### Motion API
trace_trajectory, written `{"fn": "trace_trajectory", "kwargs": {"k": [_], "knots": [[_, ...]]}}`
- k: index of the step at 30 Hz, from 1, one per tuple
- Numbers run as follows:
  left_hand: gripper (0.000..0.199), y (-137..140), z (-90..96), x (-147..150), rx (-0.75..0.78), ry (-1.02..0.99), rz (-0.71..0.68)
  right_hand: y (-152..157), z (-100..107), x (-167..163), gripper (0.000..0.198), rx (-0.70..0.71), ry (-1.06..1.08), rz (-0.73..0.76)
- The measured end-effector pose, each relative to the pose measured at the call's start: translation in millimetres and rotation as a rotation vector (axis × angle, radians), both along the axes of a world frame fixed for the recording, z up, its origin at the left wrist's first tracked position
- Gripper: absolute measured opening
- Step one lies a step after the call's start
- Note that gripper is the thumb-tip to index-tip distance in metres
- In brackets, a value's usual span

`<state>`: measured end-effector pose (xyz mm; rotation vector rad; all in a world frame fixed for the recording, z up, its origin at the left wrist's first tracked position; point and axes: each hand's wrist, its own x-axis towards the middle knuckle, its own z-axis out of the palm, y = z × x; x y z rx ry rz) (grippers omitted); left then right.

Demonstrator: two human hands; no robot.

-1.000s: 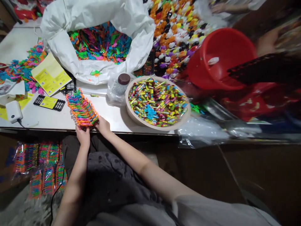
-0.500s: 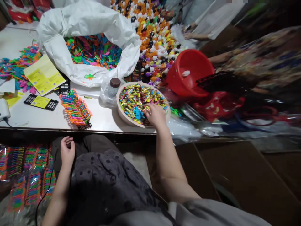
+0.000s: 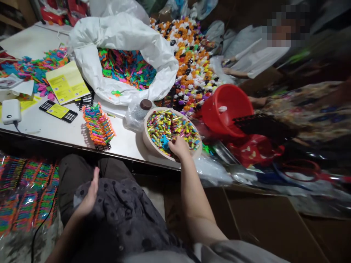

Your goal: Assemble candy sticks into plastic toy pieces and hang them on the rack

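My right hand (image 3: 180,148) reaches into a cream bowl (image 3: 146,137) of small, shiny, multicoloured cylinders (image 3: 160,122). Its fingers are pinched together at the right edge of a blue plastic figure (image 3: 164,141) lying on the cylinders; what they grip, if anything, is hidden. Low over my lap is my left hand (image 3: 91,193), fingers stretched out, holding nothing. On the table left of the bowl stands a black rack (image 3: 104,147) filled with a row of orange, green, pink and blue plastic figures (image 3: 98,125).
A white sack (image 3: 167,69) of loose figures stands behind the bowl, beside a lidded jar (image 3: 145,105). To the right are a red bucket (image 3: 210,113) and a co-worker's arm (image 3: 237,73). Yellow cards (image 3: 67,83) lie left; bagged figures (image 3: 27,193) sit below the table.
My view has shifted, so the table sits lower and further right. My left hand has straightened its curled fingers and moved right over my lap. My right hand has drawn closer to the blue figure.
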<state>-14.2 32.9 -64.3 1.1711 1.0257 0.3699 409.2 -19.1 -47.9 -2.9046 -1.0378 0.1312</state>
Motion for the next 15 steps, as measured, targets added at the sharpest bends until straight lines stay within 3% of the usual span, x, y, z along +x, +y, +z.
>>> {"fn": "trace_trajectory", "kwargs": {"k": [3, 5, 8, 10, 11, 13, 15], "knots": [[0.077, -3.9, 3.2, 4.0, -0.062, 0.018, -0.212, 7.4, -7.2, -7.4, 0.044, -0.056, 0.051, 0.053], [0.07, -6.6, 1.3, 5.5, -0.066, 0.024, -0.294, 8.5, -9.6, -6.9, 0.041, -0.005, 0.039, 0.032], [0.065, -10.9, -4.0, 6.8, -0.046, -0.007, -0.253, 6.0, -2.3, -7.3, 0.032, 0.227, 0.01, -0.074], [0.064, -12.9, -4.9, 8.9, -0.034, -0.03, -0.206, 4.1, 10.3, -22.7, 0.031, 0.427, 0.029, -0.014], [0.065, -13.4, -3.5, 10.8, -0.033, -0.048, -0.186, 3.6, 17.9, -37.9, 0.031, 0.523, 0.056, 0.094], [0.069, -13.3, 3.1, 17.2, -0.048, -0.128, -0.164, 3.7, 32.6, -82.7, 0.03, 0.663, 0.137, 0.458], [0.074, -11.6, 13.4, 26.1, -0.063, -0.265, -0.155, 5.0, 42.9, -138.1, 0.026, 0.619, 0.249, 0.874]]}}
